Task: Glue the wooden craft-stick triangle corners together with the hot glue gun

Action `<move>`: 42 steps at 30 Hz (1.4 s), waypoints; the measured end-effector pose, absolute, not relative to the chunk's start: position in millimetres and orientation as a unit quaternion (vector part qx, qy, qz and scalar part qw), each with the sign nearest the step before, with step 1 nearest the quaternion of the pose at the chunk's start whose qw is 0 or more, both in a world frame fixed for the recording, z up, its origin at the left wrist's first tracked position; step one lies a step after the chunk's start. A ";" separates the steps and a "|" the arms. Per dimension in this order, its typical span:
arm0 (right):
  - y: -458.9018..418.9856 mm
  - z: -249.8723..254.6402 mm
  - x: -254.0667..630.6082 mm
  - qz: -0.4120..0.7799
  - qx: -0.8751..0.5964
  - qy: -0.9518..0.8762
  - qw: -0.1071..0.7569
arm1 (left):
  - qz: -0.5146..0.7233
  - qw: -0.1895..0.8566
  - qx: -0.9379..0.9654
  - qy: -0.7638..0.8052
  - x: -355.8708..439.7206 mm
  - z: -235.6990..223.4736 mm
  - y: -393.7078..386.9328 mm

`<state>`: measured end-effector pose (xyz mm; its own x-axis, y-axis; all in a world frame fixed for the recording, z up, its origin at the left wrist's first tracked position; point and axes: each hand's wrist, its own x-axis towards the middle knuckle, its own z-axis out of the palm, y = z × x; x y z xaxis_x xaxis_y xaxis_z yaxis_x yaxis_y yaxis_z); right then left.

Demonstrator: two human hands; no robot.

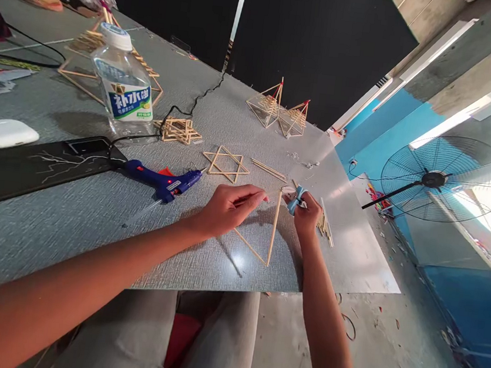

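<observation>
My left hand (pixel 231 209) is closed in a pinch on a triangular frame of thin wooden sticks (pixel 274 228), held tilted just above the table near its front edge. In my right hand (pixel 307 213) is a small blue-handled cutting tool (pixel 295 200), its metal jaws at the frame's upper corner. Whether the jaws touch the stick I cannot tell. Behind my hands lies a six-pointed star of sticks (pixel 226 165), with a few loose sticks (pixel 269 169) beside it. A blue glue gun (pixel 164 179) rests to the left, its nozzle towards the star.
A drink bottle (pixel 125 90) stands behind a black power bank (pixel 38 169); a white case (pixel 3 133) lies left. Stacked stick stars (pixel 178 130) sit by the cable. Stick pyramids (pixel 266 105) stand farther back. More sticks (pixel 324 225) lie right. A fan (pixel 434 179) stands beyond the table.
</observation>
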<state>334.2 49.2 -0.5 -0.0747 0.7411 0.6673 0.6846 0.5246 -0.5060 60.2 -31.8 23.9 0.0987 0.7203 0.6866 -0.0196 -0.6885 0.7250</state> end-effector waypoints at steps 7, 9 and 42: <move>48.7 4.4 331.8 0.063 -0.465 -0.759 0.452 | 0.642 0.183 0.703 0.246 55.6 26.6 -32.4; 47.6 4.8 332.2 0.069 -0.462 -0.761 0.450 | 0.650 0.151 0.703 0.246 53.9 26.0 -30.7; 46.3 17.1 348.0 -0.018 -0.401 -0.798 0.450 | 0.609 -0.087 0.771 0.165 30.3 33.2 -13.9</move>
<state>348.0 46.3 17.1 -0.2735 0.6232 0.7327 0.6552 0.6784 -0.3324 30.3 -13.9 33.2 0.2047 0.1489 0.9674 0.3608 -0.9302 0.0668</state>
